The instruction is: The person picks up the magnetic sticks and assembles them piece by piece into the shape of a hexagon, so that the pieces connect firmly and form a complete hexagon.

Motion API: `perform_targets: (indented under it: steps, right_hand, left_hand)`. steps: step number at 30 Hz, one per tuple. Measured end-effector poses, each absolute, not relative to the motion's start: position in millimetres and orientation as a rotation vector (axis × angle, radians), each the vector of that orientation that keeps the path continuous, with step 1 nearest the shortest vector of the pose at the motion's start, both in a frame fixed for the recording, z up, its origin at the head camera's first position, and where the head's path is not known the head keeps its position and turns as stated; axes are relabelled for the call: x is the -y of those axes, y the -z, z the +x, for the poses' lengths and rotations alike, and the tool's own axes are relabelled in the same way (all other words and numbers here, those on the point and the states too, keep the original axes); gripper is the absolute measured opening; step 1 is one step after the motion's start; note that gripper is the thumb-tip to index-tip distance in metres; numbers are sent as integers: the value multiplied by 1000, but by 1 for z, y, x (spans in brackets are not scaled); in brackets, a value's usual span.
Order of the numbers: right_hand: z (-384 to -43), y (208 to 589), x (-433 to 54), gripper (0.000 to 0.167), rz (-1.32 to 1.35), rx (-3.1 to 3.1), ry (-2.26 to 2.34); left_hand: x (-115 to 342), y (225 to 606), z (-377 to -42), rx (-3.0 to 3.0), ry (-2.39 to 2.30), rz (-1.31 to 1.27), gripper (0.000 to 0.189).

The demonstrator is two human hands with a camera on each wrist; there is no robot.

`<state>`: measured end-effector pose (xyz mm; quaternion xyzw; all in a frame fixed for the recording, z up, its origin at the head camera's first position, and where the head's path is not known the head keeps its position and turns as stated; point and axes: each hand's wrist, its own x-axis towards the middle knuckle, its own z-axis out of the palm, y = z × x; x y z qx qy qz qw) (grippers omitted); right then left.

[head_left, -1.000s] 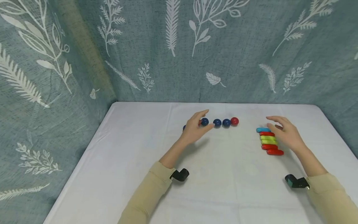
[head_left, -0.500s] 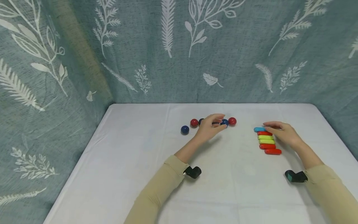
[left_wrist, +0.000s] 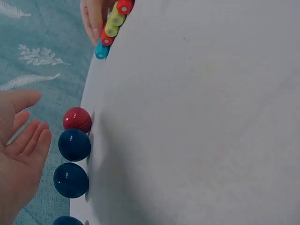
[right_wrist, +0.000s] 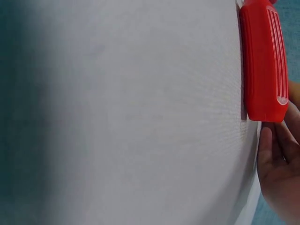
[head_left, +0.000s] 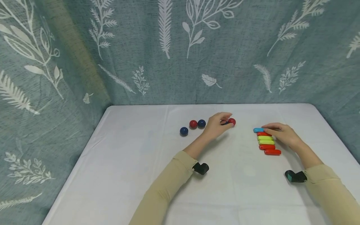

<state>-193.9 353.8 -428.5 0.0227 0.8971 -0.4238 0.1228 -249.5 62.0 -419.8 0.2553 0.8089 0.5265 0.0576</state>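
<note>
In the head view my left hand point(head_left: 216, 126) hovers over a row of shiny balls, thumb and fingertips spread near the red ball point(head_left: 232, 122) at the right end. The left wrist view shows that hand point(left_wrist: 23, 150) apart from the balls, holding nothing. A dark blue ball point(left_wrist: 75, 145) stands beside the red one. My right hand point(head_left: 282, 134) pinches the right end of a blue highlighter-like stick point(head_left: 258, 130), thumb in front and fingers behind. Below it lie similar red and yellow sticks, among them a yellow stick point(head_left: 265, 138). A red stick point(right_wrist: 265, 61) looms large in the right wrist view.
Left of the hand lie another red ball point(head_left: 193, 124) and two blue balls, one of them a blue ball point(head_left: 184, 131) nearer me. A white cloth point(head_left: 239, 181) covers the table. A leaf-patterned green curtain point(head_left: 180, 81) hangs behind and at the left.
My left hand has moved right along the balls to the red one at the end. My right hand has come down onto the blue stick. The head view has shifted slightly.
</note>
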Motion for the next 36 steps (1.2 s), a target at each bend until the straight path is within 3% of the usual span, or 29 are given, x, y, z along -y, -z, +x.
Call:
perform_targets:
  steps: [18,36]
  right_hand:
    - [-195,430,-359,60,45,-2594,1276]
    - [-196,430,-360,59,35,-2582,1278]
  left_hand:
    - [-93,412,-273,-2725,-831,998,40]
    - [-98,415,-260,-2780,-394,1237,31]
